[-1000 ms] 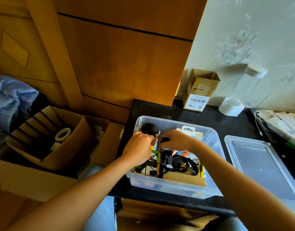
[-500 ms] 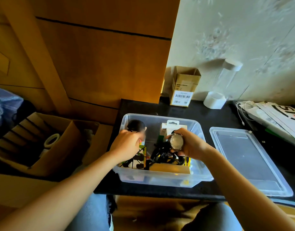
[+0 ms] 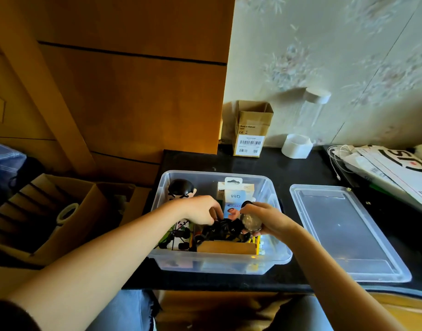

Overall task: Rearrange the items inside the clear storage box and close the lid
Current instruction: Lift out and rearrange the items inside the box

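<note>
- Since a moment ago my left hand [image 3: 201, 210] has left the black-haired figure [image 3: 180, 189] and reached down, fingers curled into the black cables [image 3: 223, 231].
- My right hand [image 3: 265, 219] grips a small round jar [image 3: 251, 222] above them.
- Both hands are inside the clear box [image 3: 219, 265]; its lid [image 3: 346, 231] lies off, just to the right.

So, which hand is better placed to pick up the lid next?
Probably the right hand: the lid lies on the counter to the right of the clear storage box. But it grips a small round object, which it must put down first. The left hand reaches among the black cables.
</note>
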The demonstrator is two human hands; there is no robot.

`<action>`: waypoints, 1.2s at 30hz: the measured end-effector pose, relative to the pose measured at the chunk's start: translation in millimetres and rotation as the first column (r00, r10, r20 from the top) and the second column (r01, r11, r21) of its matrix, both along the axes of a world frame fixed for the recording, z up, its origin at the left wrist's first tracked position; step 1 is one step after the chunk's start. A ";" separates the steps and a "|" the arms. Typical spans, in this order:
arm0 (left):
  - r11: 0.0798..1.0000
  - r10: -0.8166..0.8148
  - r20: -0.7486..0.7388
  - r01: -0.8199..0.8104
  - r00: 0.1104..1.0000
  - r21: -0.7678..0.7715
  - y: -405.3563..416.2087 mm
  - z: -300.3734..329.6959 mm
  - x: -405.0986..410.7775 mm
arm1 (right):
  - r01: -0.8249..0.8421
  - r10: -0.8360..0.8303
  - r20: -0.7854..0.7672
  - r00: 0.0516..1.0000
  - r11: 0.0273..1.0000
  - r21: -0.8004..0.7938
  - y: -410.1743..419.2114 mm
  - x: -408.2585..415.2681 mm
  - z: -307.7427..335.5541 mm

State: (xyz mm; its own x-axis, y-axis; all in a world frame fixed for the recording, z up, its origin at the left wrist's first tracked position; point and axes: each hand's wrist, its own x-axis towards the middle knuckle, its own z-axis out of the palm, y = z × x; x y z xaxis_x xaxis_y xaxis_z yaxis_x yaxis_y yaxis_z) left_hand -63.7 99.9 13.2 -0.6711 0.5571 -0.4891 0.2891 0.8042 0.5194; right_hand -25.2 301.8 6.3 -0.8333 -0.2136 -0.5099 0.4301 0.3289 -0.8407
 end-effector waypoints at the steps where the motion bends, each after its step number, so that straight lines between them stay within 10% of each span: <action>1: 0.998 -0.046 0.018 0.046 0.999 -0.034 2.0 2.2 -1.7 | -0.010 0.011 -0.006 1.000 1.000 0.007 -0.5 1.0 -0.2; 7: 1.000 0.006 -0.009 -0.006 1.000 -0.003 -1.3 -8.1 -0.5 | 0.032 -0.032 -0.030 0.999 0.999 -0.012 3.4 -1.1 2.7; 11: 0.975 0.175 -0.046 -0.166 0.984 0.149 -7.2 -11.4 -2.0 | 0.085 -0.005 -0.260 0.966 0.951 0.297 5.8 -8.9 4.2; 23: 0.731 0.454 0.287 -0.536 0.844 0.421 20.4 1.4 0.4 | -0.141 0.544 -0.053 0.837 0.308 0.941 -3.5 -19.9 -2.4; 31: 0.755 0.348 0.459 -0.534 0.818 0.380 68.0 -7.2 5.0 | 0.113 0.364 -0.375 0.852 0.573 0.811 7.5 -15.9 14.1; 36: 0.856 0.369 0.173 -0.406 0.913 0.319 50.5 -14.4 1.7 | -0.001 0.469 -0.344 0.813 0.593 0.805 7.6 -6.2 5.3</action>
